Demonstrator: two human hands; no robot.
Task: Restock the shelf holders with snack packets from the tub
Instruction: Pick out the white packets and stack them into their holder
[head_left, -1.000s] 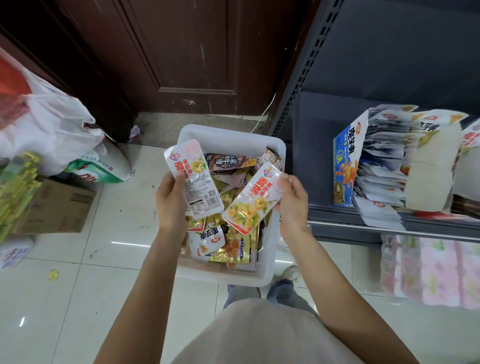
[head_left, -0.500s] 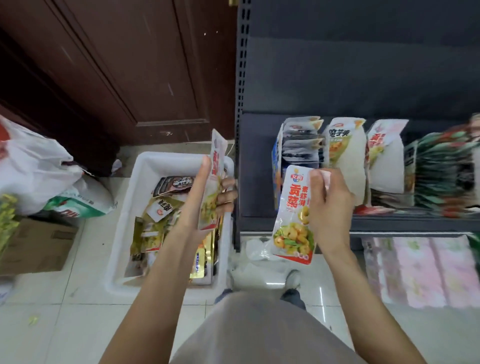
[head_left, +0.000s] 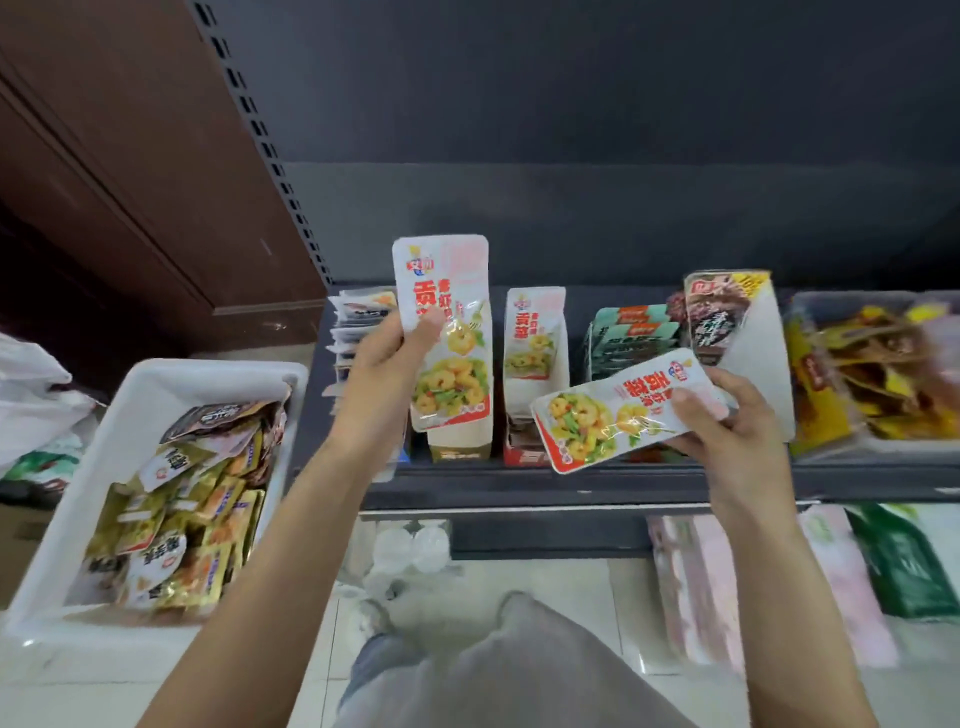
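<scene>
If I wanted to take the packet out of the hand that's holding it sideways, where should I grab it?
Probably pinch the free red-edged end of the sideways packet, coming from the left. The right hand grips the other end, so that end sticks out flat and bare.

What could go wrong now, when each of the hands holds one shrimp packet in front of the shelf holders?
1. The left hand grips its upright packet only at one edge, so it may slip.
2. The right hand holds its packet sideways; it likely needs turning to fit the matching holder.
3. Neighbouring holders stand close together, so a packet might land in the wrong one.
</scene>
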